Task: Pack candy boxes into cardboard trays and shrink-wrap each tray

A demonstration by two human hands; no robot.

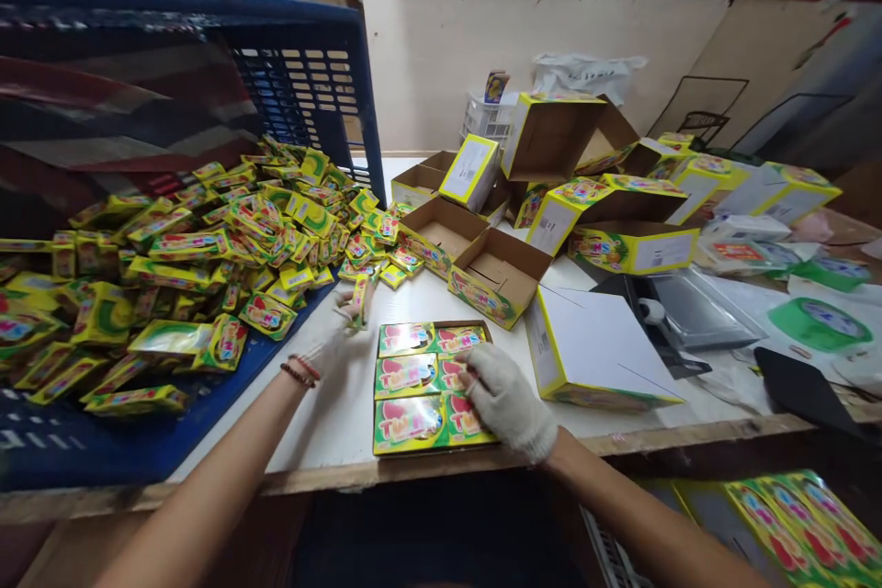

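L hand pinched a small pack, R hand touched boxes in the tray, grip unclear, so a light touch best kept rows sq.

Box: open-topped, laid flat at the front edge of the desk.
Packs: yellow-green, printed, set inside in two columns of three.
Small packet: yellow, blurred, held by the left hand.

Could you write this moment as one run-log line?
left hand: at small pack, grip blurred | right hand: gloved, on packs in open box | blue crate: heaped with loose packs
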